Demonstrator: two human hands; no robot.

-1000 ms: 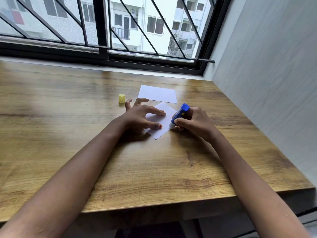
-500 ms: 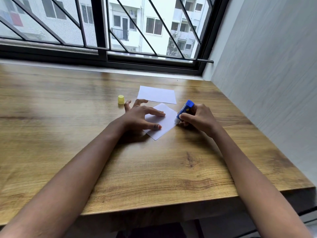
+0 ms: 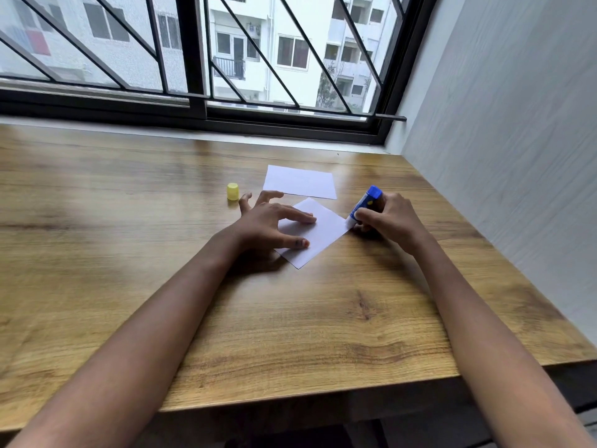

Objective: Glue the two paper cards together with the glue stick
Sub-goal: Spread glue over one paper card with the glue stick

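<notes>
Wood-grain table (image 3: 161, 253) in corner: barred window (image 3: 193, 59) behind, pale wall (image 3: 517, 156) at right. Left hand (image 3: 271, 224) spread flat, pinning near card (image 3: 319, 234). Right hand (image 3: 387, 221) fingers clenched round glue stick (image 3: 366, 202), tip at card's right corner. Second card (image 3: 300, 182) just beyond. Yellow cap (image 3: 232, 191) nearby.

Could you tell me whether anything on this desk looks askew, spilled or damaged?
Nothing stands out. The near card lies turned cornerwise to the far card, pinned by the left hand for gluing. The yellow cap stands upright, apart.
</notes>
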